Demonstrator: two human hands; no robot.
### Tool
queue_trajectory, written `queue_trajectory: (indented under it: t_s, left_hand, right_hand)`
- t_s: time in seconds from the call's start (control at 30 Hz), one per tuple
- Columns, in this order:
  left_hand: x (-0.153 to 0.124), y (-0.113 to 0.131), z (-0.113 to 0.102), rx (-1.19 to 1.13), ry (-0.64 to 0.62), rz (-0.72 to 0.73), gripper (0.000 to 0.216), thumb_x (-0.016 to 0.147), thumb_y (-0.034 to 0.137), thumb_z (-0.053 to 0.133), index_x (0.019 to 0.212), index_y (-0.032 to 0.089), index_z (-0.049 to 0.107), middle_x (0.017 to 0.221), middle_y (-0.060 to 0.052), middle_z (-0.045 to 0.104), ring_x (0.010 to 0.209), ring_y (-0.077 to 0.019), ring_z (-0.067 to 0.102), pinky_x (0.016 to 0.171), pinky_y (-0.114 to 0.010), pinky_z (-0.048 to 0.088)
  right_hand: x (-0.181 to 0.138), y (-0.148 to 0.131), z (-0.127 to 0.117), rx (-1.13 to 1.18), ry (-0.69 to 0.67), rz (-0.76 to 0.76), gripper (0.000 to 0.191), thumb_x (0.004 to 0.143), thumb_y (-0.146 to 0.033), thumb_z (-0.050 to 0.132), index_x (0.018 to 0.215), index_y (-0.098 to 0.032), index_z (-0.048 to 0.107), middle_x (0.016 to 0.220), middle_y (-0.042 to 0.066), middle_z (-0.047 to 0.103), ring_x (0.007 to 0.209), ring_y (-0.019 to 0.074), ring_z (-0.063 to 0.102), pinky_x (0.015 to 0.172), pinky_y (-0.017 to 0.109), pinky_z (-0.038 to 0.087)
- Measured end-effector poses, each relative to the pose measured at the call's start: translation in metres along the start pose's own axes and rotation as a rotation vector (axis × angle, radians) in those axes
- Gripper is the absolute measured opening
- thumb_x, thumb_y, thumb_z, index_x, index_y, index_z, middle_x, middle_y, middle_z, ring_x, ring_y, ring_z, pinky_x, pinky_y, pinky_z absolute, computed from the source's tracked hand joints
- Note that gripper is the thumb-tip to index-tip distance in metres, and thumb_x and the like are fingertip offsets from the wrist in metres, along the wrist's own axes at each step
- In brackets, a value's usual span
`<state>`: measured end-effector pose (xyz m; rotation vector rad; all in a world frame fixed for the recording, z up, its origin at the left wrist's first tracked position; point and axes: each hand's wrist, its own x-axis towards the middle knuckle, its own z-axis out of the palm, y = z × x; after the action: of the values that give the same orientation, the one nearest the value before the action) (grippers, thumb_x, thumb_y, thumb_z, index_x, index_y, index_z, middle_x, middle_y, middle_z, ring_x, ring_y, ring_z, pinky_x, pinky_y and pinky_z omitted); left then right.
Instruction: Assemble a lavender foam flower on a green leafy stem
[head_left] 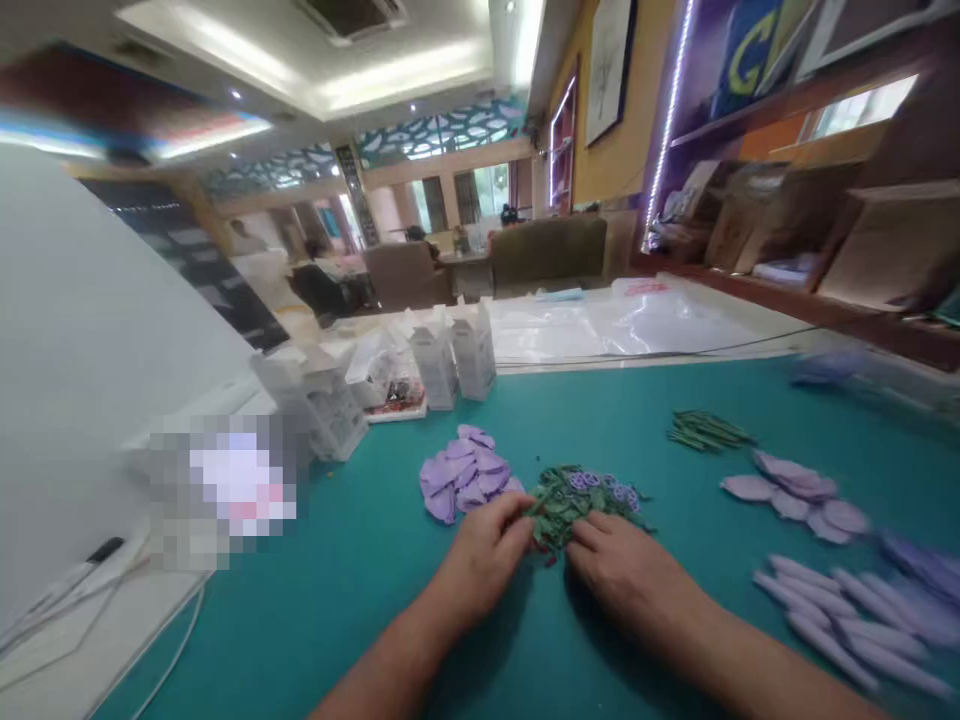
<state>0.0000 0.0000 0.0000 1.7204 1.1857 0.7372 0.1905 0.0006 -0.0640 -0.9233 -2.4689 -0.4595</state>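
Note:
A pile of small green leaf-like pieces (553, 508) lies on the teal mat in front of me, with purple ring-shaped pieces (589, 481) on top. My left hand (487, 550) is at the pile's left edge, thumb and forefinger bent together; what is between them is too small to tell. At the near right edge, my right hand (619, 560) has its fingers curled down into the pile, their tips hidden. Just beyond my left hand sits a heap of lilac petal-shaped pieces (465, 470). Small red bits (550, 561) show between the hands.
To the right are green stem-like sticks (709, 430), pale lilac petals (795, 490) and blurred lilac rolled pieces (847, 615). White cartons (472, 355) stand along the far left edge of the teal mat (600, 410). A white cable (180, 640) runs at the left.

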Motion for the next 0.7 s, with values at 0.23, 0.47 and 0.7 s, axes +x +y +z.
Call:
queue_trajectory:
  t_s: [0.23, 0.47, 0.7]
  left_hand:
    - [0.000, -0.004, 0.003, 0.187, 0.038, 0.063, 0.024, 0.084, 0.020, 0.043, 0.092, 0.015, 0.065, 0.081, -0.002, 0.064, 0.077, -0.0160, 0.055, 0.072, -0.025, 0.039]
    - [-0.001, -0.003, 0.003, 0.201, 0.035, 0.065, 0.027, 0.085, 0.019, 0.043, 0.096, 0.015, 0.067, 0.086, -0.003, 0.067, 0.079, -0.0163, 0.057, 0.074, -0.025, 0.039]
    - [-0.001, -0.007, 0.003, 0.220, 0.040, 0.066, 0.030, 0.086, 0.024, 0.045, 0.102, 0.013, 0.068, 0.085, -0.005, 0.068, 0.079, -0.0172, 0.058, 0.072, -0.026, 0.040]
  right_hand:
    - [-0.002, 0.003, 0.008, 0.030, 0.055, 0.020, 0.023, 0.071, 0.001, 0.060, 0.064, -0.019, 0.054, 0.066, 0.001, 0.058, 0.062, 0.0179, 0.049, 0.060, 0.031, 0.033]
    - [-0.002, 0.000, 0.009, 0.028, 0.059, 0.045, 0.024, 0.072, 0.002, 0.055, 0.064, -0.020, 0.053, 0.066, 0.000, 0.057, 0.062, 0.0184, 0.049, 0.062, 0.032, 0.032]
    - [-0.003, 0.002, 0.013, 0.065, 0.064, 0.065, 0.018, 0.072, -0.003, 0.053, 0.069, -0.021, 0.056, 0.068, 0.002, 0.060, 0.064, 0.0194, 0.051, 0.064, 0.032, 0.033]
